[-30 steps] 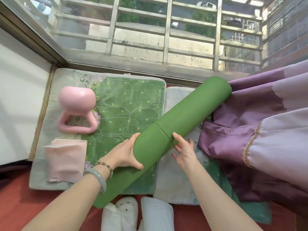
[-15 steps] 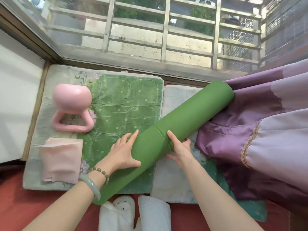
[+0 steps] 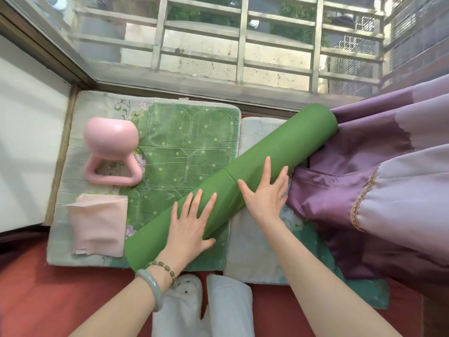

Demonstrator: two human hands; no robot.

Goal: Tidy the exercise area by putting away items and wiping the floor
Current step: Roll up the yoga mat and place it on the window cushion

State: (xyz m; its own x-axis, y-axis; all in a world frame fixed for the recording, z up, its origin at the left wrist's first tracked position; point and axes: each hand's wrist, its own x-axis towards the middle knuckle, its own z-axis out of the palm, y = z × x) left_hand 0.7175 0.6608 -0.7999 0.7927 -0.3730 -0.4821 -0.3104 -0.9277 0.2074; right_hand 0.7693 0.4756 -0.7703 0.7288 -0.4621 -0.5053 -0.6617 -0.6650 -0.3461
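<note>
A rolled green exercise mat (image 3: 286, 147) lies diagonally across two floor cushions, its far end against a purple curtain. My left hand (image 3: 192, 224) lies flat on top of the roll near its lower end, fingers spread and straight. Higher up the roll, past a seam, my right hand (image 3: 266, 190) presses with straight spread fingers. A pink kettlebell (image 3: 110, 152) lies on its side on the green patterned cushion (image 3: 184, 142) at the left. Just below the kettlebell sits a folded pink cloth (image 3: 97, 224).
A purple curtain (image 3: 379, 186) bunches at the right over a pale cushion (image 3: 252, 254). A window with metal bars (image 3: 240, 40) runs along the back. A white wall (image 3: 26, 147) bounds the left. Red floor (image 3: 48, 297) and my white-clad legs (image 3: 204, 310) are at the bottom.
Both hands have moved from the sides of the roll to its top, palms down. The roll sits a little further right, toward the curtain.
</note>
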